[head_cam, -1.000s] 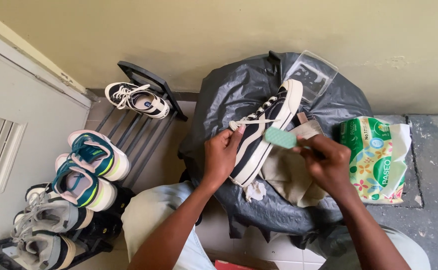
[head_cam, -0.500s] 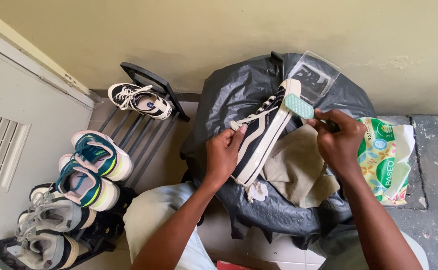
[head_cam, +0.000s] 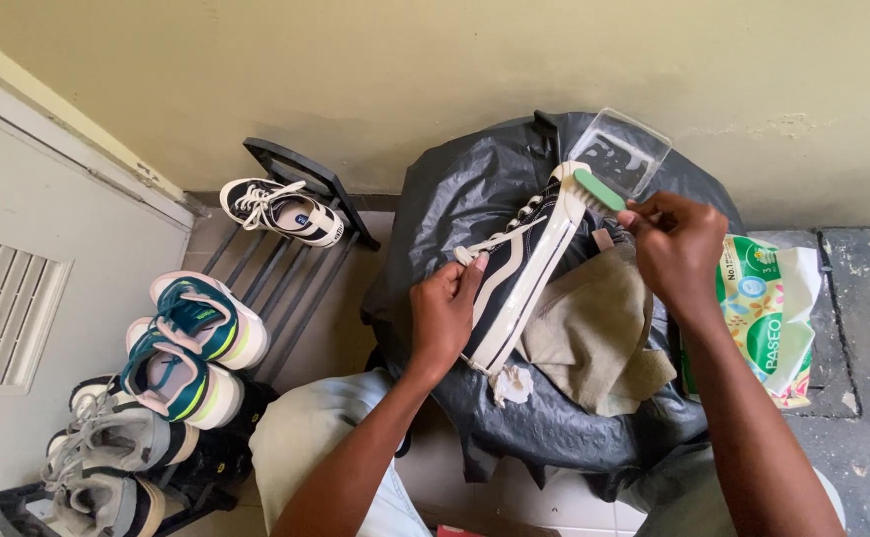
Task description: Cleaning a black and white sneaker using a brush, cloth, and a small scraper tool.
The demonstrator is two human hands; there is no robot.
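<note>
With our left hand clamped on the black shoe over the bag-covered tub, our right hand, fingers pinched on the green brush, has slid from mid-shoe to the far toe, so scrubbing has reached the toe cap.

We've got a black sneaker with white sole and laces, tilted toe toward one o'clock, and a green-backed brush pressed against its toe.
</note>
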